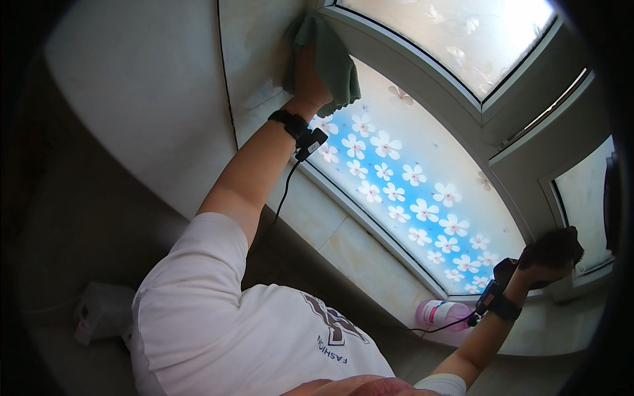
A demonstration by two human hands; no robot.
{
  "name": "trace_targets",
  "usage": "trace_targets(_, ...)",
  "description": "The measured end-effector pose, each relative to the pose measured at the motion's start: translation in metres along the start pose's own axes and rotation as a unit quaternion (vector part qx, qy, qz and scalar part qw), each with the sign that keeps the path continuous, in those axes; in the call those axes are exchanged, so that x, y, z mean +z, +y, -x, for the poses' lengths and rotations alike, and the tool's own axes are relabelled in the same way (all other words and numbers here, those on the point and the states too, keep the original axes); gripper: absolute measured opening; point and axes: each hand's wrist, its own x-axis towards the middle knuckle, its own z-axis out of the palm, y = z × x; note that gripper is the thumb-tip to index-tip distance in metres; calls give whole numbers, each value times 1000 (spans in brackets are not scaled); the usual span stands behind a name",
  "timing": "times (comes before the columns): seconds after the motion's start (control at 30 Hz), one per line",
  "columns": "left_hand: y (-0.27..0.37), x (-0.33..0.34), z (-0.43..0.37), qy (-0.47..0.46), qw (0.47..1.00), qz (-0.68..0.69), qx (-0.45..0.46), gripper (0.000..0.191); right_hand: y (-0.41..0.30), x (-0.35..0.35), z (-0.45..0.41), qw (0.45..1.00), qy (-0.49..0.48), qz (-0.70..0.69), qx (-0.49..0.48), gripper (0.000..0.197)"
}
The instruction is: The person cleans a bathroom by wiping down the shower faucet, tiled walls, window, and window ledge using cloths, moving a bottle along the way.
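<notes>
My left hand is raised to the upper left corner of a window, gripping a green cleaning cloth. The cloth lies against the tiled wall and window frame, and covers most of my fingers. On the right, my right hand holds a dark cloth against the lower window frame; shadow hides its fingers. Between my hands stretches a window pane covered in blue film with white flowers. A pink plastic bottle with a label is on the sill, just beside my right wrist.
Grey window frame bars divide the panes, with frosted glass above. A tiled sill runs below the flowered pane. Black wrist devices trail cables. Pale wall tiles fill the left. A whitish box-like object sits low behind me.
</notes>
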Motion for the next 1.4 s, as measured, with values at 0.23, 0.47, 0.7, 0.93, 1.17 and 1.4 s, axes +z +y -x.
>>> trace_targets(0.23,19,-2,98,-142,968,59,-197,62,-8,7,3,969,-119,-209,50,60)
trace_targets(0.47,20,-1,110,-2,962,145,-232,41,-2,41,9,991,57,117,-29,61)
trace_targets(0.7,20,3,10,22,988,90,-120,40,-15,50,11,993,107,57,-7,61)
trace_targets(0.93,25,22,121,1,942,216,-256,39,18,-78,-23,870,-76,446,-197,52)
trace_targets(1.17,33,26,196,129,532,707,-448,40,2,-50,-14,306,15,840,-447,46)
trace_targets(1.4,50,24,285,29,762,457,-458,19,-11,-65,-23,336,18,803,-492,53)
